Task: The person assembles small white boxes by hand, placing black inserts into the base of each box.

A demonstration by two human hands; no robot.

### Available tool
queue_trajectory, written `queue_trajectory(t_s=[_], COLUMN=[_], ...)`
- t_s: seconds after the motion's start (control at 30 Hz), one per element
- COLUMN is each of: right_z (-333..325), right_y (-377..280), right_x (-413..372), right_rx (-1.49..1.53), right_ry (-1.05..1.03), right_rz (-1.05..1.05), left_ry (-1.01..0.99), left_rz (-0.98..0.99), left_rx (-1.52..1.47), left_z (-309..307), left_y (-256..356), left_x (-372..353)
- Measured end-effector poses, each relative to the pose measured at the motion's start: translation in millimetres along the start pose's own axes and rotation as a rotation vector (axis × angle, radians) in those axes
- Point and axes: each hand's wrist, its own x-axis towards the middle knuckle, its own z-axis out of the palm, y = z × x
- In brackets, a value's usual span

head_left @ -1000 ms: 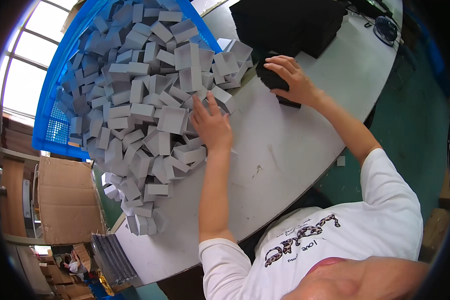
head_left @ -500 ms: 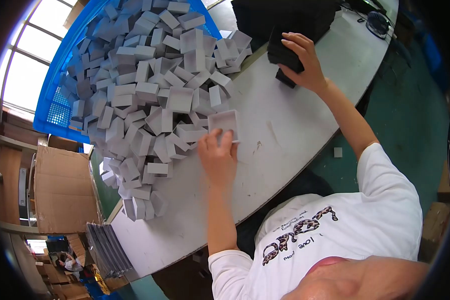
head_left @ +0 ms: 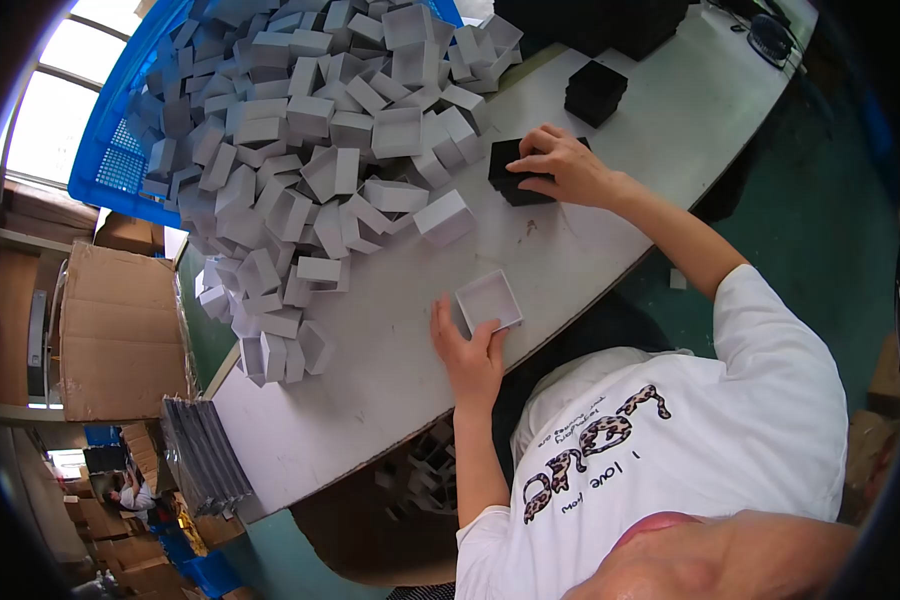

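Observation:
My left hand (head_left: pixel 470 360) grips a small white open box (head_left: pixel 489 299) near the table's front edge, thumb on the near side and fingers along the left side. The box lies open side up and I see no insert in it. My right hand (head_left: pixel 567 170) has its fingers curled over a short stack of black square pieces (head_left: pixel 515 188) on the table, to the right of the white boxes. A second stack of black squares (head_left: pixel 596 93) stands a little behind it. A large heap of white boxes (head_left: pixel 310 115) fills the area ahead and left.
A blue plastic crate (head_left: pixel 120 180) surrounds the back of the heap. More black material (head_left: pixel 590 22) is piled at the far edge, near a small fan (head_left: pixel 770 40). Grey flat sheets (head_left: pixel 205 455) and a cardboard box (head_left: pixel 125 335) stand at the left. A distant person (head_left: pixel 135 495) is lower left.
My left hand has drawn the white box away from the heap towards me. My right hand has moved left and nearer, onto a black stack set apart from the one behind.

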Motion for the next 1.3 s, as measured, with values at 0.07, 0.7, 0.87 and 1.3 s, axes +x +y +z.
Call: queue_trajectory(t_s=[0.07,0.7,0.87,1.3], right_z=[-3,35,40,18], right_y=[0,-102,-122,-8], right_x=[4,-17,-18,-6], right_rx=[0.162,0.275,0.334,-0.04], right_ry=[-0.141,-0.49,-0.379,0.014], right_rz=[0.158,-0.404,-0.368,0.223], left_ry=[-0.068,0.067,0.125,-0.062], left_rz=[-0.051,-0.148,-0.111,0.113], left_rx=[-0.131,-0.423,-0.439,0.057], left_z=[2,19,32,-57], left_y=[-5,-22,-27,-15], left_x=[1,19,13,67])
